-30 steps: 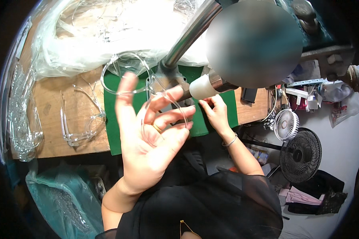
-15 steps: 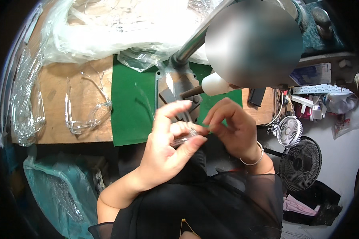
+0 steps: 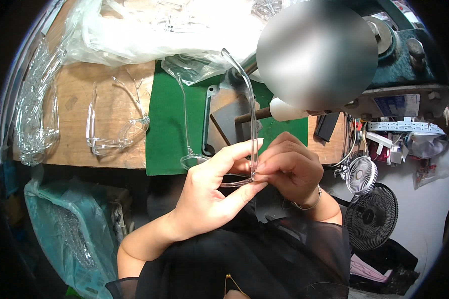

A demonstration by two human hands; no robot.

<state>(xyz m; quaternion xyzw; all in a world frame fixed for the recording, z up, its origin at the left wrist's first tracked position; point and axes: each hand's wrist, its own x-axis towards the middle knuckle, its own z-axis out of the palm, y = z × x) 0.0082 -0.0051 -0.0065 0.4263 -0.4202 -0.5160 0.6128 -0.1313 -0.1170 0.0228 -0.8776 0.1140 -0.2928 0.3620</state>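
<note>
A clear plastic eyeglass frame (image 3: 253, 119) is held just in front of the bench edge, both temples unfolded and pointing away from me. My left hand (image 3: 199, 192) is closed on its front, thumb below and fingers above. At the frame's right corner, where the temple joins, my right hand (image 3: 294, 167) is closed in a pinch. Its fingertips hide whether a small part is between them. Beyond my hands, a metal base plate (image 3: 215, 142) lies on a green mat (image 3: 167, 144). Another clear eyeglass frame (image 3: 107, 144) rests on the wooden bench to the left.
Bundled clear frames (image 3: 35, 124) line the bench's left end. A plastic bag (image 3: 105, 42) covers the back. A heavy green machine (image 3: 409, 60) with a white-tipped rod (image 3: 282, 109) overhangs the right. Two fans (image 3: 362, 175) stand right, and a bag-lined teal crate (image 3: 60, 234) sits lower left.
The eyeglass frame has turned so its temples now stand away from me. My right hand has come in to touch its right corner. The whole view has shifted slightly.
</note>
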